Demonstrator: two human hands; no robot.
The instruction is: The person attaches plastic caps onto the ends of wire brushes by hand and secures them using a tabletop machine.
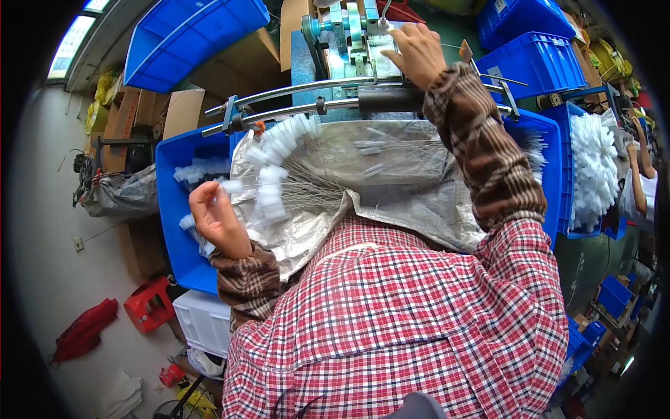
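Note:
My left hand (pixel 218 218) is closed in a pinch on the white bristle head of a thin wire brush (pixel 232 186), left of the lap. Beside it, many white-tipped wire brushes (pixel 271 188) lie fanned out on a grey plastic sheet (pixel 307 241) over the lap, their wires running to the right. My right hand (pixel 417 54) reaches up to the metal machine (pixel 349 35). Its thumb and index finger are at a white piece (pixel 385 31) on the machine; what they hold, if anything, is too small to name. More brushes (pixel 377 146) lie on the sheet's right part.
Metal rails (pixel 300 89) cross in front of the machine. Blue bins (pixel 183 241) with brushes stand on both sides; another bin (pixel 583 227) at right is full of white brushes. A red stool (pixel 150 306) is at left. Another person's arm (pixel 636 183) shows at far right.

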